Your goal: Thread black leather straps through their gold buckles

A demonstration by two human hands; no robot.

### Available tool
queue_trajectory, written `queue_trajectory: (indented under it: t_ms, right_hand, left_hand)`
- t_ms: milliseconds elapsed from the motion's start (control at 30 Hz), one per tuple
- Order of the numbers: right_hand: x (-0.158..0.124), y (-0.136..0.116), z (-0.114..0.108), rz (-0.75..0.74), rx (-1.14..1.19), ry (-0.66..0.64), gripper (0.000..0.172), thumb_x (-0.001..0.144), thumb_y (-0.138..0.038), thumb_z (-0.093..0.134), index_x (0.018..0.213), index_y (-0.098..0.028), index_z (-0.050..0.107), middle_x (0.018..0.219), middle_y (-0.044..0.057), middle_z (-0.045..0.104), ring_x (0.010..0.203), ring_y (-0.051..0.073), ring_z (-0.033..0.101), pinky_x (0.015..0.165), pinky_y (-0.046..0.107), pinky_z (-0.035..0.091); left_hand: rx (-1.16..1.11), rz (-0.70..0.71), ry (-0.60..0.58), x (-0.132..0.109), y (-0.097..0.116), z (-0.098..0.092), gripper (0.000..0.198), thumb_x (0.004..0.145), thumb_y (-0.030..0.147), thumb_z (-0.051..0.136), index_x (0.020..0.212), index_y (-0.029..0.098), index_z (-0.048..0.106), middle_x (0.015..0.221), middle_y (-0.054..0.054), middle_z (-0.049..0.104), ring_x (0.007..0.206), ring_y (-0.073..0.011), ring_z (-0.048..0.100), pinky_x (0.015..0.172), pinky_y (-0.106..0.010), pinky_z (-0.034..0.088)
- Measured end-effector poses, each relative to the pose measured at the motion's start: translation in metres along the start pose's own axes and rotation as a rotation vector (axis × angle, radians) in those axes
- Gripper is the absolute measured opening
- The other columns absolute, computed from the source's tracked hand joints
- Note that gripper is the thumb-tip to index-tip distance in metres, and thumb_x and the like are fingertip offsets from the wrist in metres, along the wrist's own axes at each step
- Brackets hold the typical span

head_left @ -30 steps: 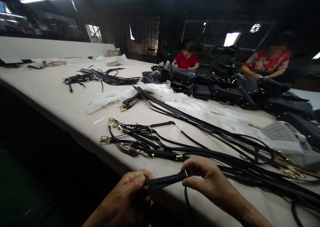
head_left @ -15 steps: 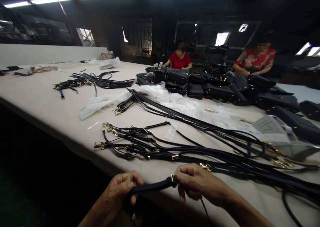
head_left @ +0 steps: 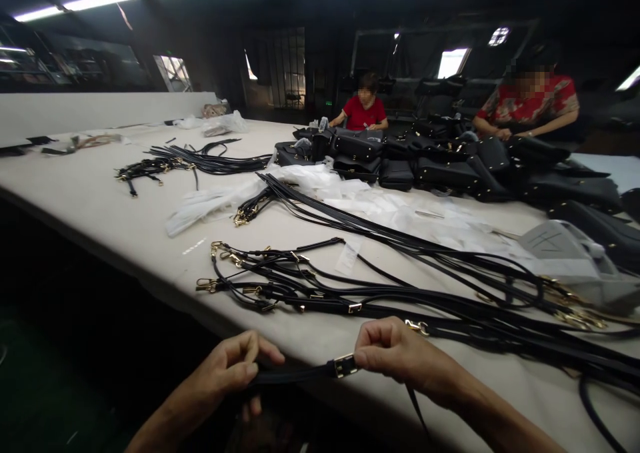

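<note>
A black strap (head_left: 295, 374) stretches between my two hands just off the table's front edge. Its gold buckle (head_left: 345, 366) lies close to my right fingertips. My right hand (head_left: 395, 353) pinches the strap beside the buckle, and a loose end hangs below that hand. With thumb and fingers my left hand (head_left: 230, 366) grips the strap's other stretch; part of it is lost in the dark below. Behind the hands lies a bundle of black straps (head_left: 320, 300) with gold clasps and buckles.
On the pale table (head_left: 90, 186) lie more strap bundles (head_left: 210, 160) and white wrapping sheets (head_left: 320, 186). Black bags (head_left: 360, 146) are heaped at the back right, near a grey bin (head_left: 565, 246). A person in red (head_left: 365, 112) and another in a patterned top (head_left: 530, 110) work behind them.
The buckle has turned to show its face and sits a little farther from my right fingertips. My left hand has shifted slightly left. The view has swung a little.
</note>
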State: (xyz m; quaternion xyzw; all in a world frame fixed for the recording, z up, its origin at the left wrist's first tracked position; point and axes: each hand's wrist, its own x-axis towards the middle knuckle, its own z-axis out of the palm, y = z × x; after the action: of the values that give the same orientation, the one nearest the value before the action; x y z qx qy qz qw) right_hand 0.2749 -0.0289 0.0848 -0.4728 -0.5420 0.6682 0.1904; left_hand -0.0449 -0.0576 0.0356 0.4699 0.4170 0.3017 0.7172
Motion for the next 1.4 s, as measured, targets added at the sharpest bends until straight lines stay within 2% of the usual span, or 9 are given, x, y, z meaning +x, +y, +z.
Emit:
queue_trajectory:
  t_ms: [100, 233, 367, 533, 667, 767, 867, 1033, 1400]
  right_hand:
    - [0.0, -0.01, 0.003, -0.031, -0.064, -0.023, 0.027, 0.076, -0.04, 0.072, 0.069, -0.015, 0.064, 0.052, -0.008, 0.037, 0.051, 0.007, 0.025, 0.047, 0.023, 0.016]
    - [-0.002, -0.016, 0.012, -0.073, -0.206, 0.027, 0.015, 0.074, -0.026, 0.066, 0.065, -0.015, 0.062, 0.056, -0.005, 0.045, 0.056, 0.009, 0.035, 0.05, 0.021, 0.024]
    - [-0.007, -0.009, 0.016, -0.084, -0.371, 0.114, 0.012, 0.076, -0.021, 0.062, 0.065, -0.016, 0.063, 0.059, -0.004, 0.055, 0.059, 0.011, 0.046, 0.052, 0.021, 0.031]
    - [-0.007, 0.004, 0.013, -0.163, -0.549, 0.233, 0.016, 0.081, -0.022, 0.061, 0.065, -0.017, 0.062, 0.06, -0.003, 0.056, 0.061, 0.013, 0.049, 0.054, 0.022, 0.032]
    - [-0.005, 0.001, 0.009, -0.137, -0.456, 0.265, 0.02, 0.08, -0.022, 0.06, 0.062, -0.016, 0.057, 0.059, -0.004, 0.052, 0.06, 0.012, 0.047, 0.054, 0.022, 0.033]
    - [-0.01, -0.003, 0.003, -0.187, -0.464, 0.307, 0.023, 0.084, -0.028, 0.062, 0.065, -0.017, 0.06, 0.062, -0.003, 0.057, 0.063, 0.013, 0.051, 0.057, 0.022, 0.037]
    - [-0.017, -0.001, -0.005, -0.37, -0.554, 0.304, 0.021, 0.09, -0.034, 0.062, 0.077, -0.018, 0.067, 0.071, -0.001, 0.067, 0.067, 0.014, 0.06, 0.063, 0.023, 0.042]
    - [-0.028, 0.005, -0.008, -0.802, -0.688, 0.332, 0.005, 0.094, -0.025, 0.065, 0.096, -0.022, 0.067, 0.079, -0.002, 0.073, 0.069, 0.01, 0.067, 0.066, 0.019, 0.043]
    - [-0.035, -0.003, -0.011, -0.967, -0.75, 0.336, 0.006, 0.096, -0.02, 0.061, 0.099, -0.02, 0.066, 0.074, -0.002, 0.07, 0.063, 0.011, 0.064, 0.062, 0.021, 0.043]
  left_hand:
    - [-0.028, -0.039, -0.188, 0.016, 0.012, 0.021, 0.053, 0.076, 0.061, 0.072, 0.107, 0.019, 0.062, 0.112, -0.012, 0.068, 0.067, -0.0186, 0.07, 0.057, -0.027, 0.054]
    - [0.098, -0.12, -0.343, 0.037, 0.025, 0.059, 0.057, 0.084, 0.068, 0.057, 0.1, 0.015, 0.067, 0.078, -0.005, 0.067, 0.053, -0.011, 0.056, 0.053, -0.021, 0.042]
    - [0.341, -0.082, -0.246, 0.046, 0.024, 0.081, 0.035, 0.091, 0.046, 0.057, 0.077, 0.016, 0.069, 0.059, 0.004, 0.051, 0.052, -0.0108, 0.041, 0.048, -0.021, 0.028]
    - [0.79, 0.174, -0.039, 0.052, 0.018, 0.085, 0.024, 0.093, 0.036, 0.055, 0.08, 0.021, 0.069, 0.072, 0.002, 0.065, 0.067, -0.0161, 0.054, 0.058, -0.025, 0.031]
    - [0.771, 0.209, -0.078, 0.057, 0.023, 0.088, 0.04, 0.101, 0.039, 0.039, 0.084, 0.021, 0.07, 0.073, 0.001, 0.068, 0.067, -0.0146, 0.058, 0.059, -0.022, 0.035]
    - [0.809, 0.273, -0.07, 0.059, 0.03, 0.091, 0.023, 0.096, 0.034, 0.053, 0.084, 0.02, 0.067, 0.074, 0.004, 0.066, 0.067, -0.0128, 0.057, 0.058, -0.02, 0.037]
    - [1.029, 0.593, 0.081, 0.061, 0.03, 0.093, 0.013, 0.09, 0.03, 0.064, 0.083, 0.019, 0.061, 0.072, 0.002, 0.065, 0.064, -0.014, 0.059, 0.058, -0.024, 0.037]
    - [1.329, 1.136, 0.245, 0.062, 0.025, 0.096, 0.018, 0.1, 0.031, 0.049, 0.096, 0.016, 0.057, 0.066, -0.001, 0.061, 0.054, -0.0179, 0.055, 0.052, -0.031, 0.033]
    - [1.366, 1.196, 0.094, 0.048, 0.04, 0.098, 0.029, 0.1, 0.023, 0.048, 0.124, 0.007, 0.052, 0.072, -0.004, 0.068, 0.057, -0.0189, 0.062, 0.054, -0.03, 0.045]
